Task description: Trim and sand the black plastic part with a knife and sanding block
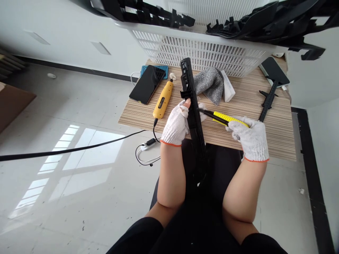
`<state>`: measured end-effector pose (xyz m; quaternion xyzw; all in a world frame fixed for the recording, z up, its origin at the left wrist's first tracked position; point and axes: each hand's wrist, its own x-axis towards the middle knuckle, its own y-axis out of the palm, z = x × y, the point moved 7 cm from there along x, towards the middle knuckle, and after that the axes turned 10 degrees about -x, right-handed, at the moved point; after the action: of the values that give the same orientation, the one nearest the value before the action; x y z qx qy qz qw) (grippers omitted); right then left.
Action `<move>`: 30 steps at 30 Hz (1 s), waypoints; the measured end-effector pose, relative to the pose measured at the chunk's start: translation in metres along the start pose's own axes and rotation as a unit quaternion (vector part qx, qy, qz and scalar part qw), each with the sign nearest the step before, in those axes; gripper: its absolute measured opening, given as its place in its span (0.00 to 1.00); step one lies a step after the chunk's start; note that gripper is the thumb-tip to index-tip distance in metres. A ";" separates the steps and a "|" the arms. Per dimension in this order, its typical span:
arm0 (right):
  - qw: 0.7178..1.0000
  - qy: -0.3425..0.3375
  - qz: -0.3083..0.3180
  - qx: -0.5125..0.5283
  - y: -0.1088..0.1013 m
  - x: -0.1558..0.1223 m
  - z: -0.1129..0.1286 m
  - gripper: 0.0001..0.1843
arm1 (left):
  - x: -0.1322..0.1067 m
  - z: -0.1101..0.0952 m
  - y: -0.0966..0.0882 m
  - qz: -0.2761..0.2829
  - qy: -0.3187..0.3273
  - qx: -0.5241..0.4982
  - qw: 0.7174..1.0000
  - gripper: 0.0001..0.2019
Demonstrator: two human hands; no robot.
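Note:
My left hand [176,121], in a white knit glove with a bare thumb tip, is closed around a long black plastic part [194,123]. The part stands nearly upright in the view, its lower end over my lap. In my gloved right hand [250,135] is a yellow and black utility knife [227,118], pointing left. Its tip reaches the right edge of the part, beside my left fingertips; whether it touches cannot be made out. Left of the part lies a yellow rotary tool [163,100] with a cable.
A white slatted basket [185,46] holding black plastic parts [251,24] stands at the back of the wooden table [278,137]. Also there are a black phone [147,84], a grey cloth [210,84], a white box [227,86], a black caliper [270,100] and a dark flat device [275,70].

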<state>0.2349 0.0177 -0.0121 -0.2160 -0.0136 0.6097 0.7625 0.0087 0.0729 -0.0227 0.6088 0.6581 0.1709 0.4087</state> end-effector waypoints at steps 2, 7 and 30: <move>1.000 0.001 -0.008 0.007 -0.001 0.000 -0.001 0.14 | 0.000 -0.001 0.000 0.000 0.004 0.014 1.000 0.16; 1.000 0.006 -0.003 0.010 -0.001 0.000 -0.001 0.15 | 0.001 -0.001 0.004 0.040 0.014 -0.001 0.999 0.13; 0.988 -0.018 -0.082 0.131 -0.005 0.003 0.000 0.14 | -0.003 -0.005 0.010 0.052 0.013 -0.020 0.998 0.10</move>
<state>0.2400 0.0198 -0.0108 -0.1012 0.0351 0.5454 0.8313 0.0114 0.0732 -0.0115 0.6316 0.6273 0.2128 0.4028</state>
